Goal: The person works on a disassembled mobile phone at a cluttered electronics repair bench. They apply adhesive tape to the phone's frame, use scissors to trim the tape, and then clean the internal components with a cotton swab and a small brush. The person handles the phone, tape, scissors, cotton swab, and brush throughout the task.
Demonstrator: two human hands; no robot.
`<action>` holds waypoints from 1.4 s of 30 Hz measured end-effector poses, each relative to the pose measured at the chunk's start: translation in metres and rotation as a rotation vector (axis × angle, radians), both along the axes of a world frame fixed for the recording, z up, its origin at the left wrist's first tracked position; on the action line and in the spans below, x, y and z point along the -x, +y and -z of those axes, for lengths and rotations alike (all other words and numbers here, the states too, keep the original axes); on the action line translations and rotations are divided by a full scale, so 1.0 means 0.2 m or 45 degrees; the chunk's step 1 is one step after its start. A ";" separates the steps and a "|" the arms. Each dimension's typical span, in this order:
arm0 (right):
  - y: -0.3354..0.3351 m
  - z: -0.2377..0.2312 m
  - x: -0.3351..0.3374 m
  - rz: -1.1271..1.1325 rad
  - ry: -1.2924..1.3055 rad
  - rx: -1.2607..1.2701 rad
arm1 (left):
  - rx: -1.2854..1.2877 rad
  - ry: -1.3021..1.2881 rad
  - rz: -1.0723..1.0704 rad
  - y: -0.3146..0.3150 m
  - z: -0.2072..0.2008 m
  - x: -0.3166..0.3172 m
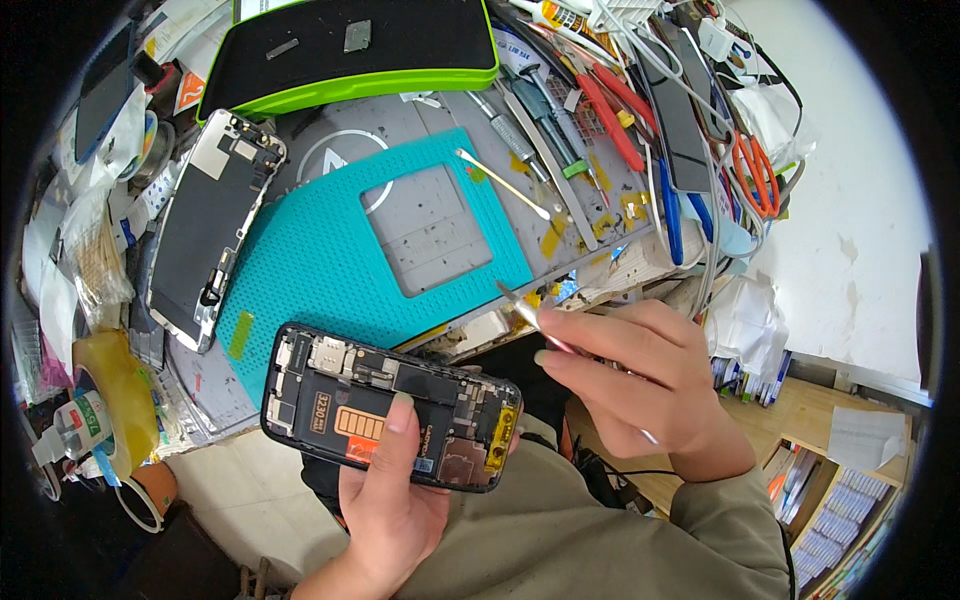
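Note:
My left hand (pixel 395 510) holds an opened smartphone (pixel 405 385) over my lap, thumb lying across its inside. A black battery, metal shields, and a yellow strip at the right end show in the phone. Between the thumb and fingers of my right hand (pixel 640 375) is a slim silver craft knife (pixel 522 305), its flat, pointed blade aimed up and left. The blade is apart from the phone. Beyond the phone lies a teal perforated mat (pixel 310 250) with a square opening. A detached phone screen assembly (pixel 215 225) rests at the mat's left edge.
A black tray with a green rim (pixel 480 80) carries small metal parts at the back. A cotton swab (pixel 505 185) lies on the mat's far right. Screwdrivers, red-handled pliers (pixel 610 115) and cables crowd the right. Yellow tape (pixel 125 400) and plastic bags stand left.

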State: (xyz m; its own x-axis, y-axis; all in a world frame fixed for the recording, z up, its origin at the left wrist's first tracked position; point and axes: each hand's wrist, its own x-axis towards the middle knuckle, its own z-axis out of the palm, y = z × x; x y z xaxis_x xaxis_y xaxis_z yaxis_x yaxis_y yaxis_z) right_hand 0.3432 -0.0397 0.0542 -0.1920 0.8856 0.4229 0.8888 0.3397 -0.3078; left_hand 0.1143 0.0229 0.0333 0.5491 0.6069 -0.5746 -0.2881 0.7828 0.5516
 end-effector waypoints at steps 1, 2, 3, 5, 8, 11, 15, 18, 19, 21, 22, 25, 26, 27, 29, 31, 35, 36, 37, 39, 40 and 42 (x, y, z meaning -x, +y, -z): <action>-0.01 -0.01 0.01 0.018 0.035 -0.005 | -0.024 -0.018 -0.007 0.00 0.00 0.01; -0.02 -0.02 0.01 0.035 0.071 -0.009 | -0.048 -0.035 -0.015 -0.01 0.00 0.01; -0.01 0.00 0.01 0.036 0.066 -0.041 | -0.055 -0.031 -0.027 -0.01 -0.01 0.01; 0.01 0.06 0.00 0.036 0.059 -0.106 | -0.071 -0.021 -0.055 0.00 -0.01 0.01; -0.02 -0.01 0.00 0.035 0.171 -0.005 | -0.091 -0.051 -0.085 0.01 -0.02 0.02; -0.06 -0.05 -0.01 0.116 0.270 -0.020 | -0.094 -0.075 -0.045 0.00 -0.02 0.05; -0.09 -0.07 0.01 0.193 0.420 0.010 | 0.042 -0.021 -0.063 -0.02 -0.08 0.05; -0.11 -0.06 0.04 0.161 0.571 -0.037 | 0.040 -0.056 0.054 -0.02 -0.11 0.08; -0.11 -0.07 0.05 0.142 0.581 -0.042 | 0.057 0.006 0.105 -0.03 -0.13 0.11; -0.10 -0.08 0.06 0.109 0.623 -0.067 | 0.153 -0.189 0.129 -0.03 -0.15 0.15; -0.10 -0.08 0.08 0.096 0.653 -0.085 | -0.041 0.011 -0.031 -0.07 -0.16 0.10; -0.05 -0.11 0.10 0.048 0.646 -0.118 | 0.092 -0.109 -0.056 -0.08 -0.19 0.14; -0.03 -0.14 0.10 0.034 0.614 -0.102 | 0.082 -0.172 -0.084 -0.09 -0.18 0.14; -0.02 -0.16 0.10 0.019 0.582 -0.090 | 0.067 -0.235 -0.112 -0.10 -0.16 0.13; -0.01 -0.17 0.11 -0.007 0.690 -0.077 | 0.031 -0.297 -0.153 -0.11 -0.15 0.14; 0.02 -0.20 0.13 0.004 0.763 -0.021 | -0.002 -0.294 -0.167 -0.11 -0.15 0.13; 0.17 -0.20 0.18 0.043 0.708 0.159 | -0.117 -0.132 0.041 -0.06 -0.22 0.12; 0.23 -0.21 0.19 0.002 0.661 0.234 | -0.224 0.066 0.022 -0.09 -0.22 0.11; 0.27 -0.23 0.20 -0.060 0.637 0.324 | -0.235 0.074 0.033 -0.10 -0.22 0.11; 0.33 -0.22 0.21 -0.181 0.533 0.411 | -0.259 0.090 0.051 -0.11 -0.21 0.11; 0.34 -0.18 0.21 -0.241 0.453 0.407 | -0.273 0.100 0.058 -0.11 -0.20 0.11; 0.35 -0.18 0.22 -0.333 0.300 0.474 | -0.295 0.123 0.069 -0.12 -0.19 0.12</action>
State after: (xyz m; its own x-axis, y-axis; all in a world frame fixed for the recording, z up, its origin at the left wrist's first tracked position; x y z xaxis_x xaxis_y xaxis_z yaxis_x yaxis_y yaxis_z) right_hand 0.2996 0.0299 0.0910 -0.3646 0.9196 0.1464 0.6806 0.3705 -0.6321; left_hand 0.0896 -0.0017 0.0715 0.5338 0.6997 -0.4749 -0.1861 0.6450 0.7411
